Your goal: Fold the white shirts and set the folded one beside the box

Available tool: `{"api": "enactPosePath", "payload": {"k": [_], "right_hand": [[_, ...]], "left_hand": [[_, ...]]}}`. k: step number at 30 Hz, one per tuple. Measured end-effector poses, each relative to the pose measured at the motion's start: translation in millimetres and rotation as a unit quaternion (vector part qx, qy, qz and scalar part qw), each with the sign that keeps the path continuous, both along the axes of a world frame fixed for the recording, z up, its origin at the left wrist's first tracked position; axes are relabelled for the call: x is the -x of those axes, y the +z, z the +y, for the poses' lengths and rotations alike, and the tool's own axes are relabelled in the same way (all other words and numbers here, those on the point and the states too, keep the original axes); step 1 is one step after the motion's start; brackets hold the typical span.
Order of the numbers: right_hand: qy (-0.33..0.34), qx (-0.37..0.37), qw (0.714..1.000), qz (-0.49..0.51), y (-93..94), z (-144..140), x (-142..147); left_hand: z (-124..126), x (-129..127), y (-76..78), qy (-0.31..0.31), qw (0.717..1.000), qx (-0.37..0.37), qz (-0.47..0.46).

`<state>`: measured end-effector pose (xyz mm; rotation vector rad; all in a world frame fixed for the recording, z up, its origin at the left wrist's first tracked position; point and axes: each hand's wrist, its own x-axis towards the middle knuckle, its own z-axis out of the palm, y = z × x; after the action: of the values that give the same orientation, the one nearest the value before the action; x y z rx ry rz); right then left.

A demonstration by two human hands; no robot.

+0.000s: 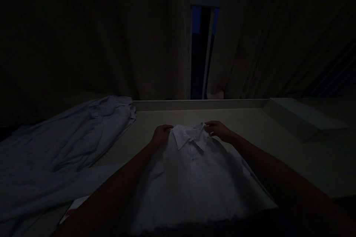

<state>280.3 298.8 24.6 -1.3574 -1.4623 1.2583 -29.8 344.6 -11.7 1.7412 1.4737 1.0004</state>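
A white button-up shirt [191, 181] with a pointed collar is spread out in front of me, its front facing up. My left hand [162, 135] pinches the shirt at the left side of the collar. On the other side, my right hand [219, 130] grips the fabric by the right end of the collar. A button shows just below the collar opening. The shirt's lower part fades into darkness near the bottom edge of the view.
Pale crumpled cloth [83, 140] lies on the left. A pale box-like block [303, 118] stands at the right on the light surface [155, 116]. Dark curtains [155, 44] hang behind, parted at a window [204, 2]. A flat item with a pink mark [72, 211] lies at lower left.
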Motion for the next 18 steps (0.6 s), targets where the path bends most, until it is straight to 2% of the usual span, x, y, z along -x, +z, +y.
{"api": "enactPosePath", "payload": {"k": [7, 10, 15, 18], "right_hand": [[-0.022, -0.032, 0.999, -0.028, -6.4, 6.6, 6.2], [-0.059, -0.047, 0.996, -0.054, -4.1, 8.6, 4.8], [-0.191, -0.098, 0.972, -0.097, -3.3, 16.5, 10.8], [-0.193, -0.105, 0.972, -0.089, -3.1, 16.7, 17.5]], "left_hand": [[-16.6, -5.6, -5.7, -0.032, 0.997, 0.067, -0.014], [-20.8, -5.1, -0.5, -0.02, 0.998, 0.043, -0.033], [-14.2, -14.0, 10.1, 0.028, 0.996, -0.035, -0.08], [-8.9, -19.5, 12.9, 0.021, 0.993, -0.066, -0.097]]}}
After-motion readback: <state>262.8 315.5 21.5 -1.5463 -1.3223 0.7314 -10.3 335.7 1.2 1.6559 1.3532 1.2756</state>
